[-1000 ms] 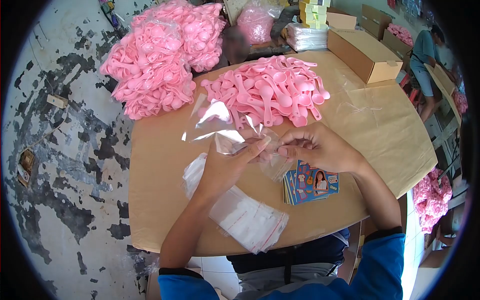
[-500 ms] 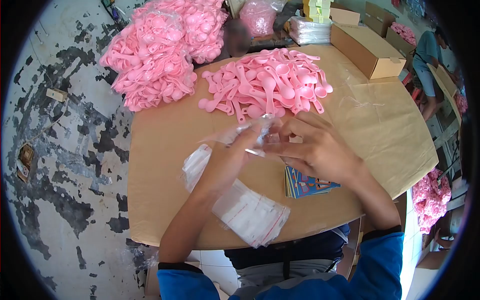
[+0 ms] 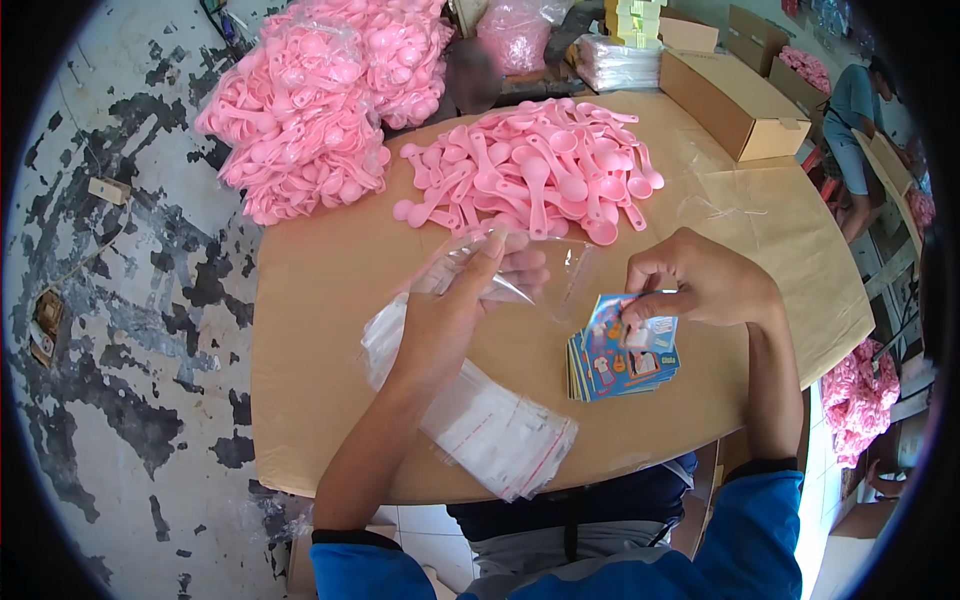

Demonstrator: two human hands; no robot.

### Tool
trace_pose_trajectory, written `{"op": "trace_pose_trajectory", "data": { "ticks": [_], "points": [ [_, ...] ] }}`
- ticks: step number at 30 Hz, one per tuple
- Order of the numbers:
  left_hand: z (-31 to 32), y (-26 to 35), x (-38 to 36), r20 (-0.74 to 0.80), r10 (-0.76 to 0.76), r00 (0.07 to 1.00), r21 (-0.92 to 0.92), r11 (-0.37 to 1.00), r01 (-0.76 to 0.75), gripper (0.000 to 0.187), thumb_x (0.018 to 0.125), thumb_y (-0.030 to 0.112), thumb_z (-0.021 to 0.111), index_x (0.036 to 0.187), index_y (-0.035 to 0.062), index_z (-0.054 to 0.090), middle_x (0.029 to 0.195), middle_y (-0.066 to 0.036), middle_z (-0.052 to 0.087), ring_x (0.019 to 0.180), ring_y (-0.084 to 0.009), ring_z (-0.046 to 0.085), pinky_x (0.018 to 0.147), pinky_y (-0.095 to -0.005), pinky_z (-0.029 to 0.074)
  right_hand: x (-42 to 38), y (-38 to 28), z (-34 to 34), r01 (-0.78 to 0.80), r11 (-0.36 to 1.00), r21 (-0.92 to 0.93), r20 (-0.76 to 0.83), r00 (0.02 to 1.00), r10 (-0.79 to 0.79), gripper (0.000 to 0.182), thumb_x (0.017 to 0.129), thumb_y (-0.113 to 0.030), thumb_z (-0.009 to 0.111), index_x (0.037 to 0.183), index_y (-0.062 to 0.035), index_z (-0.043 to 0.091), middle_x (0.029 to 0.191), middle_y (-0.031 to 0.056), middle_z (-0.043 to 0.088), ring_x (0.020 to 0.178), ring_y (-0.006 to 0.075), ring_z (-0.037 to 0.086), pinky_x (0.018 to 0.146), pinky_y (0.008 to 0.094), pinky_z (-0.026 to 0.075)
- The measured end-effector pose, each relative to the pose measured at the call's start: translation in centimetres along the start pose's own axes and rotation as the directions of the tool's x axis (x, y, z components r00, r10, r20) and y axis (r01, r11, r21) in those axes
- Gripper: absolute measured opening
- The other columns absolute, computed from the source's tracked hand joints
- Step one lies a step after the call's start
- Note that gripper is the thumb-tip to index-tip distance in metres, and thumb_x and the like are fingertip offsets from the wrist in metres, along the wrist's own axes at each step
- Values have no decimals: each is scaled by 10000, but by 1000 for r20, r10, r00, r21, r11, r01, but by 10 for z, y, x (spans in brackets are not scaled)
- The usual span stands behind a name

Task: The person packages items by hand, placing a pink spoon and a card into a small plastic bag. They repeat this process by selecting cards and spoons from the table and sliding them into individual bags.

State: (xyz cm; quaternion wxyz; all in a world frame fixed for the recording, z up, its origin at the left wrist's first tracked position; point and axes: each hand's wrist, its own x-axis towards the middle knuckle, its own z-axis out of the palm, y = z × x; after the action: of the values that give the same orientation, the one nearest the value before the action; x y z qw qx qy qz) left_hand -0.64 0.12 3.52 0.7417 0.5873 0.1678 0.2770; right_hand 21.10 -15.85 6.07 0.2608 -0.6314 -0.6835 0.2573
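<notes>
- Clear bag (image 3: 572,278): thin, see-through, glossy with bright glare, creased, loose end spread out to the right of the left hand (image 3: 445,312).
- Top card (image 3: 655,333): printed, blue with small pictures, a bit blurred, at the right hand's (image 3: 718,285) fingertips, over the card stack (image 3: 612,378).
- Card stack: rectangular, blue faces, edges unevenly fanned, lying just below the right hand's fingers.
- Flat bags (image 3: 500,430): whitish clear film with red lines across, overlapping in a slanted row, below and right of the left wrist; the upper ones run beside the left forearm.
- Spoon pile (image 3: 535,175): smooth pink plastic, round bowls, flat handles, heaped beyond both hands.
- Big bagged spoons (image 3: 300,120): same pink, under shiny crinkled film, beyond and left of the left hand.
- Table (image 3: 320,400): covered in brown paper, faint creases, under it all.
- Left hand: thumb up, fingers extended behind the film, clamped on the clear bag.
- Right hand: wrist bent, fingers curled inward, thumb and fingertip pinched on the top card.
</notes>
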Motion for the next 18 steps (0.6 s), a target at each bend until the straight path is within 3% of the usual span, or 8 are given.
{"op": "trace_pose_trajectory", "data": {
  "ticks": [4,7,10,11,14,15,18],
  "points": [
    [0,1,-1,-17,9,1000,-45,999,-10,357,1012,270,494,1168,-40,579,1026,-162,684,946,-260,686,857,-366,555,-1,-5,-7,-36,999,-31,-20,999,35,241,877,-202,708,775,6,640,620,76,622,591,122,606,581,285,452],
    [-2,1,0,0,31,1000,-94,995,-31,354,1017,266,480,1178,-37,568,1047,-164,678,962,-260,681,868,-372,557,-2,-7,-13,-32,999,-24,29,999,32,241,929,-233,647,876,2,653,669,77,617,605,119,569,595,315,446],
    [-1,0,-1,9,42,999,-117,992,-41,354,1020,262,474,1197,-32,556,1093,-169,663,996,-256,669,890,-378,549,5,-14,-5,-184,933,308,-145,960,238,225,962,-229,609,940,-10,652,671,17,609,601,62,548,538,262,457],
    [0,0,-1,5,43,999,-113,993,-42,356,1021,260,472,1207,-32,551,1116,-173,654,1011,-253,663,897,-380,546,8,-7,0,-109,935,338,-165,971,173,210,981,-221,580,1017,-26,648,700,-16,598,602,32,541,481,220,461],
    [4,1,-2,5,40,999,-123,992,-39,361,1023,251,469,1232,-35,540,1181,-182,623,1064,-244,636,928,-379,526,17,-15,18,0,904,428,-235,966,111,208,981,-204,576,1068,-24,633,736,2,611,617,41,563,477,228,489],
    [6,1,-3,6,38,999,-129,991,-36,363,1023,247,469,1240,-36,537,1202,-185,612,1083,-241,626,939,-377,518,18,-22,21,-72,840,538,-173,966,193,231,976,-182,578,1132,-14,611,810,28,642,667,50,590,544,239,526],
    [9,0,-4,21,47,999,-187,981,-43,433,1007,282,518,1280,-54,516,1209,-160,609,1107,-210,610,951,-357,511,26,-15,40,38,888,457,-253,964,88,219,978,-164,574,1149,-32,608,760,10,626,654,27,583,487,189,488]
  ]
}}
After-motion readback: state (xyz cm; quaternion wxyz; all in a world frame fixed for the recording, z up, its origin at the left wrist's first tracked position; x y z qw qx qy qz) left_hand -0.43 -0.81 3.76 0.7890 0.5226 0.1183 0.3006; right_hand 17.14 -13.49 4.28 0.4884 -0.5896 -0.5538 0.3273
